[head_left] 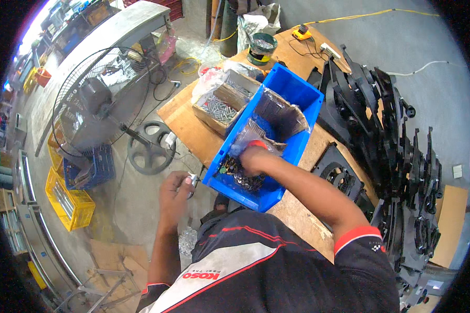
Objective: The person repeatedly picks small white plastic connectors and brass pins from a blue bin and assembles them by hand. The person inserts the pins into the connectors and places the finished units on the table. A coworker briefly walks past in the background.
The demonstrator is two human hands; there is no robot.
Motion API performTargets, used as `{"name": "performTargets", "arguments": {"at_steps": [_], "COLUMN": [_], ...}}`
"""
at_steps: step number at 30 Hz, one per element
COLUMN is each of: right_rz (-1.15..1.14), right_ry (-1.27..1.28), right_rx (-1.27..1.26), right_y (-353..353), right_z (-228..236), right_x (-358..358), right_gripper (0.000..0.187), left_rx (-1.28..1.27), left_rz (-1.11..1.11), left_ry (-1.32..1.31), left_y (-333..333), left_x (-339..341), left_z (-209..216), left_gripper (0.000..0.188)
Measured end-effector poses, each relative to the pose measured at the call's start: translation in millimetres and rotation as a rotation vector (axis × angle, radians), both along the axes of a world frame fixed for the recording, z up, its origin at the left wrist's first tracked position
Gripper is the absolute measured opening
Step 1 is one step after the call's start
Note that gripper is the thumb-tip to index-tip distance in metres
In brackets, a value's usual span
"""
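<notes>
A blue plastic bin (297, 156) sits tilted across the wooden tabletop in front of me. My right hand (253, 160) reaches down into its near part, over loose small dark and brassy metal parts (248, 181). The fingers are hidden. Just behind that hand a red item (257, 144) and crumpled clear plastic show. Farther back in the bin is an open cardboard box (287, 117). My left hand (175, 190) is raised left of the bin, fingers closed on a small silvery piece (194, 179) whose kind I cannot make out.
Cardboard boxes of screws (219, 108) stand left of the bin on the wooden tabletop (185, 117). Black molded parts (381, 135) are stacked along the right. A caged fan (96, 99) and a yellow crate (70, 201) are on the left. A tub (262, 48) stands behind.
</notes>
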State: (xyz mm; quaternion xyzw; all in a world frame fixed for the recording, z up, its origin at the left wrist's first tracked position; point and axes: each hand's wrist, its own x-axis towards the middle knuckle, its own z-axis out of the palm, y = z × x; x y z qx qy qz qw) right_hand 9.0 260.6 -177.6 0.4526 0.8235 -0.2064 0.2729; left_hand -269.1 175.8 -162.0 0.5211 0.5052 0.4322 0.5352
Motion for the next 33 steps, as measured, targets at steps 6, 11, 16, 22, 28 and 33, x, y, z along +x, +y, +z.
{"name": "performTargets", "arguments": {"at_steps": [6,11,16,22,28,33], "right_rz": [-0.587,-0.996,-1.186,-1.061,-1.309,-1.328], "right_ry": [0.822,1.189,1.217,1.031,0.993,1.242], "right_rx": [0.083,0.116,0.303,0.798,0.829,1.015], "right_y": [-56.8,-109.1,-165.7,-236.8,-316.9,-360.7], "right_z": [84.5,113.2,146.6,162.0,169.2,143.6], "right_x": [48.8,58.3,64.8,89.6,124.4,152.4], "right_gripper": [0.029,0.027,0.028,0.033,0.03,0.034], "left_rx": [0.115,0.22,0.306,0.377,0.446,0.578], "left_rz": [-0.262,-0.49,-0.682,-0.79,-0.787,-0.773], "left_ry": [0.04,0.073,0.078,0.108,0.065,-0.03], "left_y": [10.4,13.5,5.6,-34.8,-96.3,-134.8], "left_x": [49.5,104.9,156.8,210.5,272.6,313.9], "left_z": [47.3,67.5,87.5,115.2,110.7,98.3], "left_gripper": [0.017,0.015,0.014,0.014,0.016,0.014]}}
